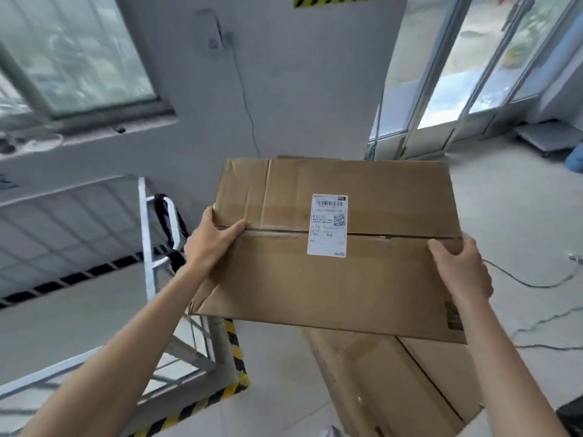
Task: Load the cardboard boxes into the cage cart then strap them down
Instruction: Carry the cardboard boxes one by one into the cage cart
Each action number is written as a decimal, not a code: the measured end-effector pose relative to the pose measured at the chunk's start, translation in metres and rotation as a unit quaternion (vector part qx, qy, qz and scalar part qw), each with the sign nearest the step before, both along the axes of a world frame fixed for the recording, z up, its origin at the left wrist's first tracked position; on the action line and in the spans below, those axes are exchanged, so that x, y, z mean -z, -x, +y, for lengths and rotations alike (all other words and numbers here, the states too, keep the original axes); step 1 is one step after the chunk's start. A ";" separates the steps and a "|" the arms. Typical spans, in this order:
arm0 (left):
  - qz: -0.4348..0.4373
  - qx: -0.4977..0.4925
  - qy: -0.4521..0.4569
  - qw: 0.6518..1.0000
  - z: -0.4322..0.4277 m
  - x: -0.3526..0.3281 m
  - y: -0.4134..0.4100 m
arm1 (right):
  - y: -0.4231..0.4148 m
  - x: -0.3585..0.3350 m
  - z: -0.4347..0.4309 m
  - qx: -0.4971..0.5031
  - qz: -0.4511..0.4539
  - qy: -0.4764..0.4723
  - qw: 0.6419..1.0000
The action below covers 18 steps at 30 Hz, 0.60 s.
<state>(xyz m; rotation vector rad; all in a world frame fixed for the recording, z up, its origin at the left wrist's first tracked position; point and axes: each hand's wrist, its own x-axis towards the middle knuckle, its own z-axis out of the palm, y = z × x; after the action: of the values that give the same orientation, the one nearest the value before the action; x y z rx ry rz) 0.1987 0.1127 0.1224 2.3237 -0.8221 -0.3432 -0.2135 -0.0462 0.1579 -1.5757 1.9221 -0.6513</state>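
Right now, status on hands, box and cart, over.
Left hand, right hand grip the cardboard box by its sides. Held over a second box; not yet in cage cart, left.

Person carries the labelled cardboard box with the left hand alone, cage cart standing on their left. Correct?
No: both hands carry it. The head view shows the left hand gripping the left edge of the labelled cardboard box and the right hand gripping its right edge. The cage cart does stand on the left.
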 end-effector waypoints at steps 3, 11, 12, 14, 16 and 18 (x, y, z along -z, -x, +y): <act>-0.014 -0.091 0.012 0.996 0.094 -0.007 -0.063 | -0.094 0.005 0.037 -0.084 -0.035 -0.018 0.996; 0.021 -0.297 0.018 0.955 0.386 -0.012 -0.216 | -0.350 0.043 0.207 -0.279 -0.071 -0.068 0.955; 0.023 -0.313 0.019 0.949 0.416 -0.012 -0.231 | -0.374 0.048 0.229 -0.296 -0.069 -0.078 0.949; 0.032 -0.332 0.026 0.942 0.469 -0.009 -0.258 | -0.416 0.058 0.268 -0.323 -0.060 -0.101 0.939; 0.043 -0.347 0.027 0.937 0.511 -0.002 -0.281 | -0.452 0.069 0.297 -0.351 -0.047 -0.129 0.926; 0.050 -0.364 0.016 0.930 0.540 0.008 -0.305 | -0.484 0.080 0.318 -0.373 -0.023 -0.148 0.916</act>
<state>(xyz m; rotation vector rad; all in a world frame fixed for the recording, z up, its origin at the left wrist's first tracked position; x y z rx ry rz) 0.5038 0.6528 0.1140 2.3655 0.1145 -0.1121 0.2707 0.2716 0.0774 -1.8739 1.1537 -0.0604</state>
